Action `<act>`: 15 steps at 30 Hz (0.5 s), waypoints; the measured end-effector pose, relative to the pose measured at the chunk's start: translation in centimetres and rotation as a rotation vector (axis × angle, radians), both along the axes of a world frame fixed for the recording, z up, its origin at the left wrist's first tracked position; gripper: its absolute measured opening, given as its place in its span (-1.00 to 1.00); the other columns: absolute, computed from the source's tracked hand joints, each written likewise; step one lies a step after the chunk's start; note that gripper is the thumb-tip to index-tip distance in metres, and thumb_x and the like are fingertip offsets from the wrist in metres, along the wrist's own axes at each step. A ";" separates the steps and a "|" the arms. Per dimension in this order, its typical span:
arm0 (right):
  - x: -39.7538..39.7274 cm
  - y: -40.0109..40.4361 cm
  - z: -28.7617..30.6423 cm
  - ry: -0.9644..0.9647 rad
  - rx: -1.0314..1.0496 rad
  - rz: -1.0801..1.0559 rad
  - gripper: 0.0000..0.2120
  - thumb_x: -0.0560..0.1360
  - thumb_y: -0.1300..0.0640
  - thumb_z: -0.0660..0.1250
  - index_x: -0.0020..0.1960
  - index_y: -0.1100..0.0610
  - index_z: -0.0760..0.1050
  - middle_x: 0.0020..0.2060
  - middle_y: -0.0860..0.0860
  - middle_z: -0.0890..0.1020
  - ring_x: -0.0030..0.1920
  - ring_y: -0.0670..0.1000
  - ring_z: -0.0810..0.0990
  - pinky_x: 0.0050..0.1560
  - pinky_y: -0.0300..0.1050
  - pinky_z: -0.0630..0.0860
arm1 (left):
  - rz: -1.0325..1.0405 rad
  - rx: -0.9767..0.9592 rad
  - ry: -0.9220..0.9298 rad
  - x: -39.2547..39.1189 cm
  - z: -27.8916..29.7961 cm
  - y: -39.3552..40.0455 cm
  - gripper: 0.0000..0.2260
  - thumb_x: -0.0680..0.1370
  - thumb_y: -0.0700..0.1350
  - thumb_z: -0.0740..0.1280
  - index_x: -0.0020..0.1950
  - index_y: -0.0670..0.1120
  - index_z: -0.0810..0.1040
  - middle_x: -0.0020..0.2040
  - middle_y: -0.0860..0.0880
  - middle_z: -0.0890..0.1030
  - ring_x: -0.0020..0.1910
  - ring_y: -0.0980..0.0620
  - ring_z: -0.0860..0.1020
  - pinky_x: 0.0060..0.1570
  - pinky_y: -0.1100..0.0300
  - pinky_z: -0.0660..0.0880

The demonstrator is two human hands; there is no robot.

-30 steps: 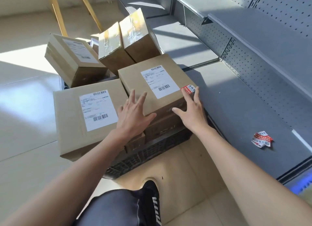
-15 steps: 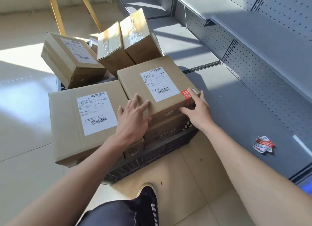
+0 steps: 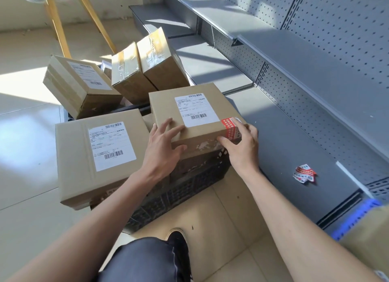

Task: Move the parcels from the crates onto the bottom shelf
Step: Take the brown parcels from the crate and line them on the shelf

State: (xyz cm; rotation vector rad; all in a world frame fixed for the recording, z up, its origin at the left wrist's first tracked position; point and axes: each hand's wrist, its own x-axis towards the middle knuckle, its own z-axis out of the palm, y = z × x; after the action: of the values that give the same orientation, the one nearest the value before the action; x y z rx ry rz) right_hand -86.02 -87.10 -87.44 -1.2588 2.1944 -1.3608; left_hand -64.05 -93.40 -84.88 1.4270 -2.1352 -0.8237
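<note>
- Two hands clasp one parcel (image 3: pixel 195 115): my left hand (image 3: pixel 162 149) curls over its near left corner, my right hand (image 3: pixel 242 142) pinches the taped right corner.
- It sits atop the crate (image 3: pixel 179 195), with the bottom shelf (image 3: pixel 294 147) just right of my right hand.
- Stiff cardboard; probably light, though I can't judge weight.
- Opposite corners should hold it level.
</note>
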 end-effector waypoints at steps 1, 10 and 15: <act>0.0 0.8 0.5 0.006 -0.018 -0.017 -0.39 0.38 0.13 0.59 0.38 -0.01 0.51 0.23 0.04 0.37 0.18 -0.07 0.42 0.13 -0.67 0.15 | -0.013 -0.013 0.004 -0.2 0.5 0.5 -0.48 0.54 -0.07 0.47 0.50 0.11 0.46 0.59 0.07 0.23 0.61 -0.17 0.08 0.55 -0.22 0.12; -1.7 9.5 5.3 0.118 -0.049 -0.055 -0.25 0.37 -0.01 0.60 0.49 -0.12 0.38 0.36 0.05 0.39 0.36 0.06 0.38 0.37 -0.08 0.36 | -0.137 -0.093 0.120 -0.8 4.7 5.7 -0.48 0.52 -0.18 0.49 0.44 0.15 0.52 0.56 0.17 0.25 0.60 -0.06 0.10 0.54 -0.21 0.15; -3.0 15.1 8.5 0.175 -0.016 -0.096 -0.30 0.42 -0.01 0.55 0.50 -0.10 0.38 0.29 0.04 0.50 0.25 0.05 0.35 0.28 0.01 0.43 | -0.260 -0.170 0.152 -2.6 7.7 8.7 -0.48 0.50 -0.23 0.50 0.40 0.14 0.56 0.55 0.16 0.29 0.60 -0.06 0.10 0.51 -0.28 0.21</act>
State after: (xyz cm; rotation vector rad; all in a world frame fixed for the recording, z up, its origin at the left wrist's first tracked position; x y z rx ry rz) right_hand -88.97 -71.98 -78.90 -1.3403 2.3945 -1.3516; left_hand -66.61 -84.73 -77.16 0.9841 -2.2409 -0.7924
